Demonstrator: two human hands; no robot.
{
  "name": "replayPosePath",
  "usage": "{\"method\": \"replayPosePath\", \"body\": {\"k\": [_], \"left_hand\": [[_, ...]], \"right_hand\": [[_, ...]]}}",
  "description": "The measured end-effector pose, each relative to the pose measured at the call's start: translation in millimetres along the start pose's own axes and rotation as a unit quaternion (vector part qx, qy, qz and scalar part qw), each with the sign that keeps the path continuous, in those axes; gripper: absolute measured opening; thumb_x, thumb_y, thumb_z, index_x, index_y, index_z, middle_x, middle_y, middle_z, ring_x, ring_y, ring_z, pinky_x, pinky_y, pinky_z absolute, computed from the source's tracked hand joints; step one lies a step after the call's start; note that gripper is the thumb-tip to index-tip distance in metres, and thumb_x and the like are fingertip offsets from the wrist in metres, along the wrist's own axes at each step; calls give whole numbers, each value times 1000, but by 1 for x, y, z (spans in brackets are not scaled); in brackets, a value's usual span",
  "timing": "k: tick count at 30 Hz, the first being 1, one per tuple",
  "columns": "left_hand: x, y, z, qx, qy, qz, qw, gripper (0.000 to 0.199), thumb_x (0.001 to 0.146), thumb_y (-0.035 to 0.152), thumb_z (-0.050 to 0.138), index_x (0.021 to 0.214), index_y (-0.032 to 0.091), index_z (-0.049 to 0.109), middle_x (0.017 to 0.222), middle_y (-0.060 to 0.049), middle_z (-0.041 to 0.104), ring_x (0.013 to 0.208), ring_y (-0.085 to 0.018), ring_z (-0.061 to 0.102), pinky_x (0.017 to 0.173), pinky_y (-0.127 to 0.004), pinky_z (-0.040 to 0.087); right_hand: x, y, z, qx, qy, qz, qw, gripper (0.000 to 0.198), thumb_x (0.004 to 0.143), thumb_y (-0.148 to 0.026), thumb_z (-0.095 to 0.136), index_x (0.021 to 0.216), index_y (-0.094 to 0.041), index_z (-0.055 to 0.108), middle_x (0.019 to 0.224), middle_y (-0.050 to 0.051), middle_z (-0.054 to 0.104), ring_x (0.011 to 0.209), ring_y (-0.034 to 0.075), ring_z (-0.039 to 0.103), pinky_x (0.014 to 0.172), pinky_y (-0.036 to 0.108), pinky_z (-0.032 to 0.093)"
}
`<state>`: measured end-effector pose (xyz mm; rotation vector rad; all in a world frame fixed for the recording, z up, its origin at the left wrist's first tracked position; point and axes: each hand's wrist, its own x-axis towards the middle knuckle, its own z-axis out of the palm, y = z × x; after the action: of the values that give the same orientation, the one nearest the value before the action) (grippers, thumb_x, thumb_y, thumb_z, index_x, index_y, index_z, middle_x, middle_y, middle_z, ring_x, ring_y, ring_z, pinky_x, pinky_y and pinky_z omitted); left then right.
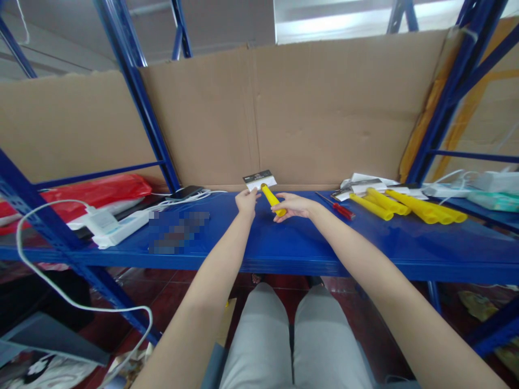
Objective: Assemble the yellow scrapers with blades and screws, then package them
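On the blue shelf (284,248), the right hand (294,206) curls round one yellow tube (273,199); the left hand (246,201) pinches one card (259,179) at its far end. Far right lie about five yellow tubes (409,205) and one red screwdriver (343,209).

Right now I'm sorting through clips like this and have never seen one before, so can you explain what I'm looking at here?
There is no machine here. A person wears a camera on the head, so this single picture looks forward and down along their own two bare arms; the grey trousers at the bottom are theirs too.

They sit before a blue shelf with cardboard standing behind it. The right hand holds a yellow tube. The left hand touches a small card at the tube's far end.

To the right lie more yellow tubes, a red screwdriver and some papers. To the left are a white power strip with cables, a phone and a red bag.
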<state>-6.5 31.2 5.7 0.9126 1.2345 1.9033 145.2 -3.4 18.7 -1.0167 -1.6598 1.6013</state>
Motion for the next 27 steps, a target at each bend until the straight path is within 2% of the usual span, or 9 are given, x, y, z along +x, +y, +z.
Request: {"method": "replayPosePath", "body": {"k": [3,6,11,14,17,27], "left_hand": [[1,1,-1,-9,5,4,1000,11,74,12,64,64,12,58,66,-6,67,77,-22,72,44,-15,37],[1,1,-2,-7,3,1,1000,13,75,11,62,64,13,56,67,-6,67,78,-22,72,44,-15,36],[0,2,-2,1,-3,-13,1000,12,74,10,63,65,13,56,71,-6,68,79,-22,72,48,-15,39],[-2,3,-1,4,-11,-21,1000,13,76,9,62,65,13,56,72,-7,69,81,-22,72,48,-15,38],[-4,4,0,10,-15,-30,999,13,75,9,62,65,13,56,71,-7,69,81,-23,72,47,-15,38],[-9,3,1,41,-74,-82,993,16,74,3,63,63,12,55,77,-12,72,81,-23,72,43,-14,36]], "right_hand": [[-4,0,0,-29,-45,11,998,63,70,-5,71,124,-18,40,76,-4,62,57,12,66,63,31,61],[-8,-1,0,-41,-41,16,998,46,68,-11,75,104,-16,48,72,-3,61,54,11,64,59,29,60],[-3,0,0,-18,6,-20,1000,22,81,-31,67,86,-17,52,62,-2,59,48,9,57,46,21,54],[4,3,-1,-10,46,-30,998,26,86,-42,59,84,-17,53,57,-1,58,43,9,53,39,19,48],[7,4,-1,-6,61,-21,998,29,90,-46,52,83,-17,53,56,0,58,39,10,51,35,21,46],[4,4,3,-5,85,38,996,19,92,-34,50,92,-16,54,54,2,60,42,13,55,40,23,48]]}}
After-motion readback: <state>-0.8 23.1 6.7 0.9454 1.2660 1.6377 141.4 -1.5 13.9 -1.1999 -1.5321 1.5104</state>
